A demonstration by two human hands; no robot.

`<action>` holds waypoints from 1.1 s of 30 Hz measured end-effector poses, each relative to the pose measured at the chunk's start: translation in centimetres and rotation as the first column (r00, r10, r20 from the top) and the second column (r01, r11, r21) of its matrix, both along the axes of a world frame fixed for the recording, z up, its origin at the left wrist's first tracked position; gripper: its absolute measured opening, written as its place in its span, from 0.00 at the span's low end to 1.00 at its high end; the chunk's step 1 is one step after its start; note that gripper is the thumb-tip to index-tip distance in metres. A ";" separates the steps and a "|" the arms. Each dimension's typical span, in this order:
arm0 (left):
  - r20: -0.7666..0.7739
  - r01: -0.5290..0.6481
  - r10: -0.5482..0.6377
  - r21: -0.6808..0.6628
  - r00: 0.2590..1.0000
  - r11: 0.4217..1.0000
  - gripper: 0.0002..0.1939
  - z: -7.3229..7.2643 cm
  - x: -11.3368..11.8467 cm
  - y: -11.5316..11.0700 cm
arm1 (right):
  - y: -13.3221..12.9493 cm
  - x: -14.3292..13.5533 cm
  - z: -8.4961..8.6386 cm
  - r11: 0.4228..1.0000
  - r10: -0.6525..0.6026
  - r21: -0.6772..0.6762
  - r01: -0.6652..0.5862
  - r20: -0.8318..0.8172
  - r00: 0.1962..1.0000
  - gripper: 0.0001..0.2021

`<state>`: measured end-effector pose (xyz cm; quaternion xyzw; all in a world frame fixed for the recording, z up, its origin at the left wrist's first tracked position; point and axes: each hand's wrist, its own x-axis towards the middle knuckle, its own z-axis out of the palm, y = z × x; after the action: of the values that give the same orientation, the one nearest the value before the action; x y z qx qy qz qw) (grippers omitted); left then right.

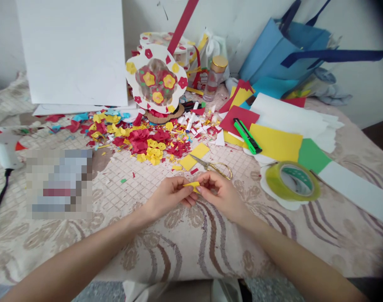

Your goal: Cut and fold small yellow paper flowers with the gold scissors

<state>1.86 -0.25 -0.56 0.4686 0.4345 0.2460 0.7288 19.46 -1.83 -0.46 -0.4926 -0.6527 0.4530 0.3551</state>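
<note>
Between both hands, low over the front of the table, is a small piece of yellow paper (192, 184). My left hand (171, 192) is closed on its left end, thumb on top. Fingers of my right hand (221, 193) pinch its right end. Just beyond the hands lie gold-handled scissors (212, 167), blades toward the left, and their tip overlaps a yellow paper strip (195, 157). Farther back is a heap of red and yellow paper flowers (144, 142) among small scraps. Behind it a white flower-shaped panel (156, 79) stands upright, decorated with red and yellow flowers.
At the right are a roll of clear tape (290, 181), a green box cutter (247, 136) and coloured paper sheets (276, 141). A glue gun (5, 147) stands far left. Behind are a blue bag (273, 54), a gold-lidded jar (214, 79) and a white board (73, 50).
</note>
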 end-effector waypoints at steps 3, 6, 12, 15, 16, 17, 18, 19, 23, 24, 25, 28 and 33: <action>-0.028 0.001 0.000 0.043 1.000 0.999 0.10 0.0 0.0 -0.1 | 0.0 0.0 0.0 0.998 -0.001 0.060 -0.002 0.047 0.999 0.04; 0.000 -0.004 0.004 -0.017 1.000 1.000 0.09 0.2 0.0 -0.1 | 0.0 0.1 -0.1 0.975 0.014 0.217 -0.034 0.093 0.996 0.07; 0.098 -0.039 0.050 -0.116 0.994 0.992 0.15 -0.1 -0.1 0.2 | 0.1 0.7 -0.8 0.883 0.097 0.427 -0.194 0.239 0.966 0.12; 0.079 -0.043 0.051 -0.099 0.996 0.994 0.15 -0.2 -0.1 0.2 | 0.2 0.7 -0.7 0.878 0.117 0.429 -0.210 0.233 0.965 0.11; 0.066 -0.038 0.044 -0.083 0.997 0.996 0.15 -0.2 -0.1 0.2 | 0.2 0.7 -0.5 0.896 0.111 0.402 -0.188 0.208 0.972 0.10; 0.053 -0.032 0.036 -0.065 0.998 0.997 0.14 -0.1 -0.1 0.2 | 0.2 0.6 -0.3 0.921 0.099 0.355 -0.157 0.175 0.980 0.09; 0.041 -0.029 0.031 -0.046 0.999 0.999 0.14 -0.1 0.0 0.2 | 0.2 0.6 -0.1 0.948 0.087 0.294 -0.125 0.140 0.986 0.08; 0.028 -0.027 0.028 -0.028 0.999 0.999 0.14 0.0 0.0 0.1 | 0.2 0.5 0.1 0.970 0.080 0.222 -0.102 0.108 0.991 0.06; -0.005 -0.022 0.022 0.011 1.000 1.000 0.13 0.4 0.1 -0.1 | 0.3 0.4 0.2 0.996 0.089 0.005 -0.089 0.019 0.996 0.05; -0.008 -0.016 0.016 0.019 1.000 1.000 0.13 0.5 0.2 -0.2 | 0.4 0.3 0.1 0.996 0.087 -0.019 -0.087 0.006 0.996 0.05; -0.011 -0.009 0.009 0.029 1.000 1.000 0.13 0.5 0.2 -0.2 | 0.4 0.3 0.0 0.996 0.082 -0.034 -0.082 -0.004 0.997 0.05; -0.024 0.013 -0.011 0.081 1.000 0.997 0.14 0.3 0.2 -0.4 | 0.4 0.3 -0.2 0.995 0.083 -0.062 -0.084 -0.008 0.996 0.05; -0.061 0.046 -0.033 0.228 0.998 0.973 0.13 0.1 0.1 -0.4 | 0.3 0.2 0.1 0.992 0.089 -0.088 -0.088 0.011 0.996 0.07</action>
<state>1.92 -0.66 -0.49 0.5650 0.4143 0.2664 0.6619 19.69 -1.49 -0.33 -0.4814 -0.6562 0.4927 0.3080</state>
